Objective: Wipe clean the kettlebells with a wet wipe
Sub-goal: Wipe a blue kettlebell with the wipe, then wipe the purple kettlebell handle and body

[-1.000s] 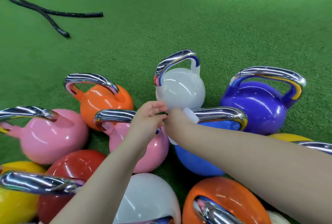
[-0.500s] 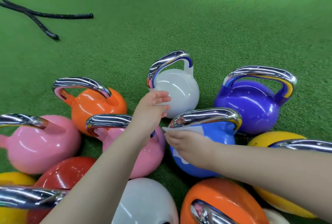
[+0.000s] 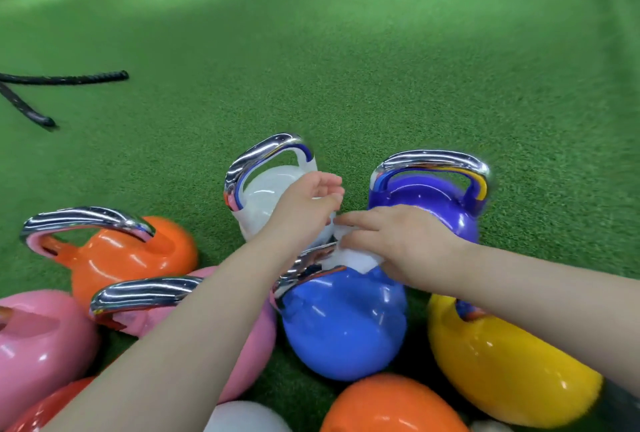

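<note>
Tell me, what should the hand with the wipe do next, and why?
Probably slide the wet wipe along the blue kettlebell's shiny handle. The right hand presses the wipe on the handle's right end, and the left end is bare. The left hand hovers nearby, holding nothing.

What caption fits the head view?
Right hand presses a wet wipe on the blue kettlebell handle.
</note>
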Demonstrator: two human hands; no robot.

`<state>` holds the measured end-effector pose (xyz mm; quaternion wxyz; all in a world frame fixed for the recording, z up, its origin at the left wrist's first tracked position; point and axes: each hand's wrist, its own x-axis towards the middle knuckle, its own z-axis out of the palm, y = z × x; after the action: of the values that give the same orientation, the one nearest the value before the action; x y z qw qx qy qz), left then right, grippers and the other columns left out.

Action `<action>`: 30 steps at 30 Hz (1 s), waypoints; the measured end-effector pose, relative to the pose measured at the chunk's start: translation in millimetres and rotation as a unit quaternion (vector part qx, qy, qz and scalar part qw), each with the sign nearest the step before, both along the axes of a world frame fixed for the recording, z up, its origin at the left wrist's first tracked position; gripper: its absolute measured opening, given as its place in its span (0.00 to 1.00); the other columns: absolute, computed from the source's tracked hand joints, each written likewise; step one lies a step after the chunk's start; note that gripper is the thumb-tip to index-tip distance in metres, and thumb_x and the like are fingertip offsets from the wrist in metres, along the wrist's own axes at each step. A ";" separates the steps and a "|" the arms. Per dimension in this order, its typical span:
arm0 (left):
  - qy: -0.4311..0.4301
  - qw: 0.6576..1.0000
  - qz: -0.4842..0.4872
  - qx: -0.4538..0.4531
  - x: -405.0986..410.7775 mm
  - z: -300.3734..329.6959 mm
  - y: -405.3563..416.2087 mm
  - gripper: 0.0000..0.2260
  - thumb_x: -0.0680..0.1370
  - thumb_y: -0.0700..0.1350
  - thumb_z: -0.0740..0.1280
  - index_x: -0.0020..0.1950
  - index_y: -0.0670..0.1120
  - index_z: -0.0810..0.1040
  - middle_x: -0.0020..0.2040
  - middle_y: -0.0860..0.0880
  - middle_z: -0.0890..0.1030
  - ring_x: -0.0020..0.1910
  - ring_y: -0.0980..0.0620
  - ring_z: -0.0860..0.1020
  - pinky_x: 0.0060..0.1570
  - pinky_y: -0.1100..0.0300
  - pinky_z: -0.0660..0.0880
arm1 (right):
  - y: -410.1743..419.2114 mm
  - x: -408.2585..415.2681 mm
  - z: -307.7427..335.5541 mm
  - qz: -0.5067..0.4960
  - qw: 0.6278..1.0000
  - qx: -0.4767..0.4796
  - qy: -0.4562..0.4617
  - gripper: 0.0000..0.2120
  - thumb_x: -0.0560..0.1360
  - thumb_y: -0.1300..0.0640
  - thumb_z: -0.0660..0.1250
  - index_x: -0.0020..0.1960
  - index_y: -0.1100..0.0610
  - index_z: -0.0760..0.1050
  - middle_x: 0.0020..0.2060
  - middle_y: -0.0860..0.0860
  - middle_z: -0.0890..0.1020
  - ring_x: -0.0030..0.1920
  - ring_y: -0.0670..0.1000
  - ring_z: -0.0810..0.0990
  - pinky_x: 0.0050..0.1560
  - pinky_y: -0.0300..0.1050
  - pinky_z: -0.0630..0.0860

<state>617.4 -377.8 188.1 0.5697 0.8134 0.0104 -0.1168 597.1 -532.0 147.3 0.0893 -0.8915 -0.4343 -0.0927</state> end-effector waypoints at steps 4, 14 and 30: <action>0.003 0.999 -0.032 0.012 13.7 3.2 -21.4 0.05 0.79 0.43 0.61 0.54 0.49 0.74 0.51 0.49 0.78 0.47 0.54 0.75 0.50 0.54 0.76 | -20.7 22.8 11.0 -0.171 0.983 0.051 0.048 0.14 0.70 0.58 0.59 0.52 0.53 0.79 0.51 0.52 0.77 0.44 0.57 0.80 0.36 0.48 0.76; -0.017 0.998 -0.059 0.022 74.5 2.6 -62.1 0.05 0.80 0.43 0.61 0.50 0.50 0.76 0.43 0.55 0.75 0.40 0.56 0.73 0.38 0.63 0.72 | -92.4 93.2 64.5 -0.404 0.884 0.193 -0.135 0.09 0.72 0.62 0.62 0.50 0.58 0.77 0.44 0.57 0.79 0.44 0.59 0.77 0.39 0.49 0.70; -0.069 0.996 -0.033 0.042 119.6 -23.0 -80.9 0.09 0.80 0.40 0.59 0.52 0.49 0.79 0.39 0.54 0.75 0.37 0.58 0.71 0.43 0.57 0.73 | -68.7 95.1 17.7 -0.310 0.947 -0.041 0.067 0.14 0.75 0.51 0.60 0.60 0.49 0.72 0.54 0.49 0.74 0.57 0.53 0.72 0.47 0.44 0.66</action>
<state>737.0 -458.6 165.1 0.5302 0.8427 -0.0508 -0.0784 692.2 -600.7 165.0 0.0485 -0.9892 -0.1329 -0.0378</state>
